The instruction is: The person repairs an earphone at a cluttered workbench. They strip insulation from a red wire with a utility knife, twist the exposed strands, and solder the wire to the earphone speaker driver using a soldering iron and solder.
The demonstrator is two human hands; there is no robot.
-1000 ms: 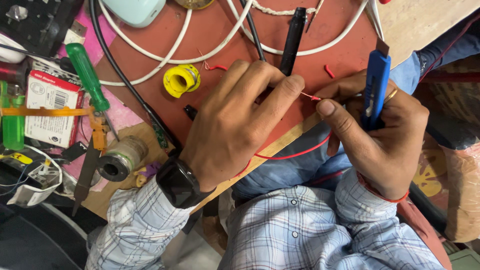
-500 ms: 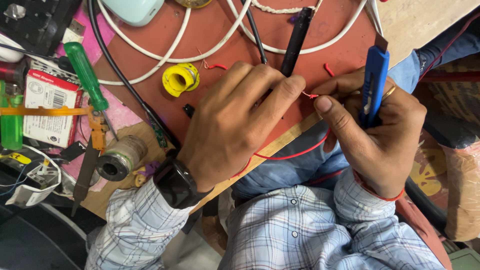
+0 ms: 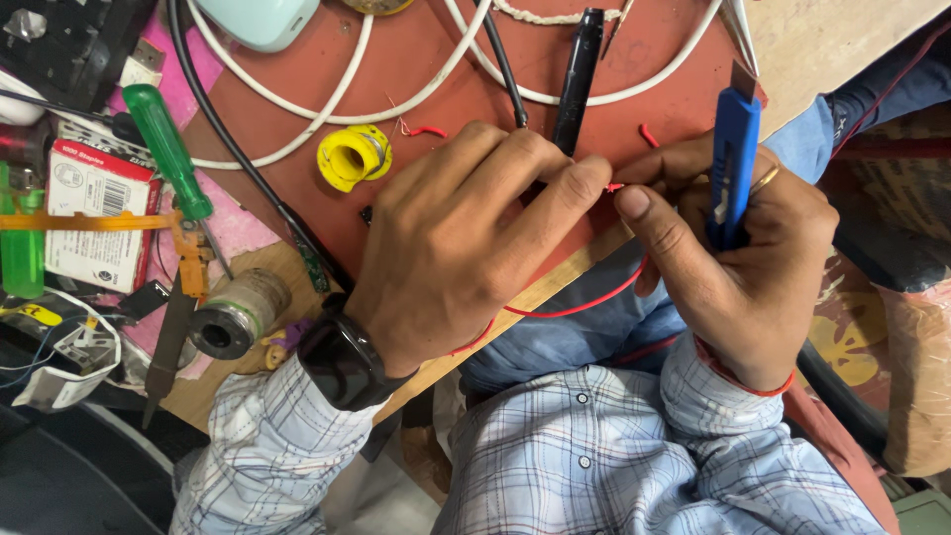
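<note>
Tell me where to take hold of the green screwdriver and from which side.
Grip the green screwdriver around its thick handle, coming from above. The handle lies flat and uncovered on the board, slanting up-left, while its thin shaft runs down-right toward the orange tool, which crowds that end.

Left hand [image 3: 466, 248] and right hand [image 3: 733, 258] meet fingertip to fingertip over board edge [image 3: 555, 282], wire [image 3: 584, 305] looping below. Knife [image 3: 731, 163] in right hand. Tape roll [image 3: 354, 156] left of left hand; screwdriver [image 3: 168, 154] further left.
</note>
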